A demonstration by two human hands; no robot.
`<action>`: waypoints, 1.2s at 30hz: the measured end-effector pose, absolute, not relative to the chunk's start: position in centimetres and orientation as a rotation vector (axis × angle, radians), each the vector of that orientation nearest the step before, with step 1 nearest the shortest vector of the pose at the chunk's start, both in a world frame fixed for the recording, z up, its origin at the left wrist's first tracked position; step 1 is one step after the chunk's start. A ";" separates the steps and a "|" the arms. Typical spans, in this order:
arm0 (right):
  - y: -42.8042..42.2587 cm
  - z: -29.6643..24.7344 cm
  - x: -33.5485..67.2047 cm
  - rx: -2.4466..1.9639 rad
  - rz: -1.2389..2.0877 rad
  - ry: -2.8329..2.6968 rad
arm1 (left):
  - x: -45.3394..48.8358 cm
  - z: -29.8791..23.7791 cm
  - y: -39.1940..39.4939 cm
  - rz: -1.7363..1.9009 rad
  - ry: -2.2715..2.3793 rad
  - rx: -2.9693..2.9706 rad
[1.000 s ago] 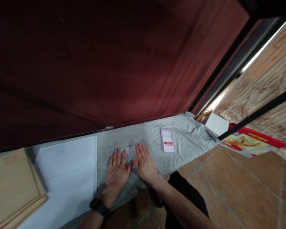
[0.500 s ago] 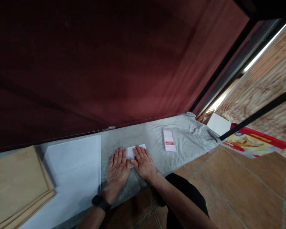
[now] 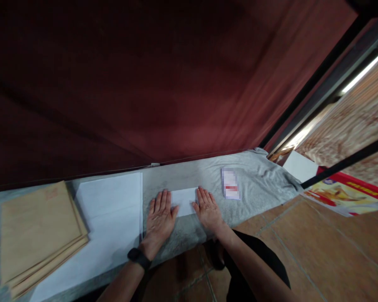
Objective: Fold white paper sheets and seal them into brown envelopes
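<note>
A folded sheet of white paper (image 3: 184, 202) lies flat on the grey cloth (image 3: 164, 178) between my two hands. My left hand (image 3: 160, 217) rests palm down at the paper's left end, fingers stretched out and pointing away from me. At the right end lies my right hand (image 3: 208, 209), also flat, its fingers extended over the paper's edge. Both thumbs point inward, and neither hand grips anything. To the right of my right hand is a small white slip with a red band (image 3: 230, 183), its print blurred out.
Large white sheets (image 3: 110, 214) lie left of my hands, partly under a stack of brown envelopes (image 3: 40, 226). A dark red curtain (image 3: 176, 105) hangs behind the cloth-covered surface. At right are a black bar (image 3: 349, 161), a white box (image 3: 299, 165) and a colourful printed box (image 3: 346, 191).
My hands have slid apart along the paper, left hand toward its left end and right hand toward its right, baring more of its middle. The whole view has shifted slightly.
</note>
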State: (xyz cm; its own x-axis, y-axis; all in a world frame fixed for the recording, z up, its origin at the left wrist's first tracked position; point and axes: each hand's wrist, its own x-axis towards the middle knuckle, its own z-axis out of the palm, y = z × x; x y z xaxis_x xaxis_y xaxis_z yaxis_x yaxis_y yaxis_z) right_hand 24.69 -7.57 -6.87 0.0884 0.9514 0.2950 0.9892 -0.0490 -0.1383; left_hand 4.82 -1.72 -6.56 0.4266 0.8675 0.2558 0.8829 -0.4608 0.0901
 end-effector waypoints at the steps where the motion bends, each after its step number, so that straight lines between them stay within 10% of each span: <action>1: -7.6 -6.8 24.8 -2.082 -0.177 -1.921 | 4.8 -6.4 -1.8 -0.416 -1.599 -2.605; 36: -6.8 -7.0 22.9 -1.973 -0.147 -2.168 | 5.3 -5.8 -4.6 -0.469 -1.334 -2.858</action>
